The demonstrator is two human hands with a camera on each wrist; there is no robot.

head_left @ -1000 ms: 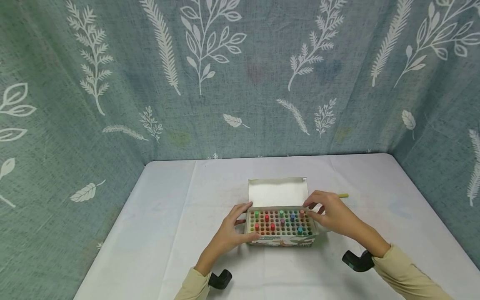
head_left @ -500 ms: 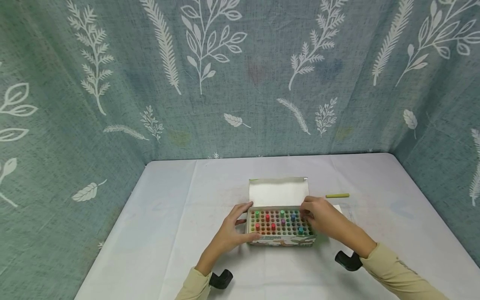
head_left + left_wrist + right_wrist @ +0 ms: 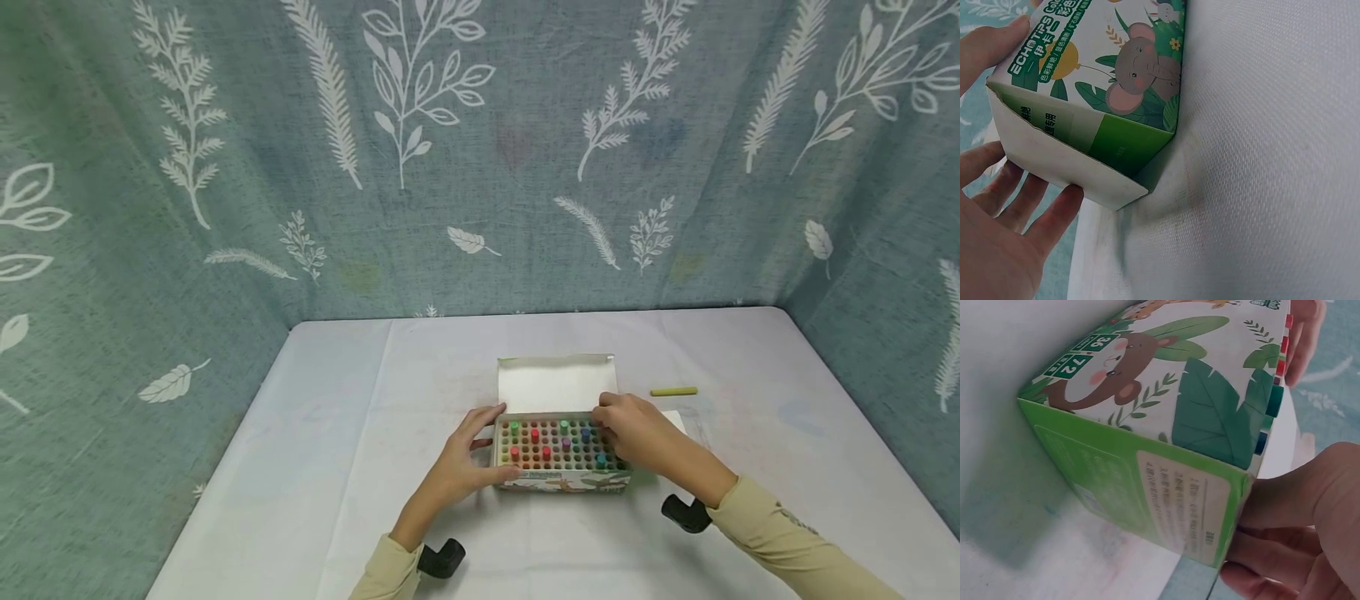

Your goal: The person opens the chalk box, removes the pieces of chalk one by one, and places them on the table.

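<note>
A printed cardboard box [image 3: 567,481] stands on the table with its white lid raised at the back. Its top is a grid of round holes, several of them holding coloured sticks, such as a red stick [image 3: 535,436] and a teal stick [image 3: 601,460]. My left hand [image 3: 457,462] grips the box's left end, thumb at the front edge and fingertips at the back corner. In the left wrist view its fingers lie against a white flap [image 3: 1054,153]. My right hand [image 3: 637,429] bends over the back right corner of the holes; its fingertips are hidden, so I cannot tell what they hold.
Behind the right hand lies a yellow-green stick [image 3: 674,391] on the white-covered table [image 3: 420,367]. A white sheet or card [image 3: 675,419] shows partly beside the right hand. A leaf-patterned curtain [image 3: 480,233] hangs along the back and sides.
My right hand has moved left from the box's right edge over its back right corner, covering a brownish-red stick there and uncovering the whole yellow-green stick. The left hand stays put.
</note>
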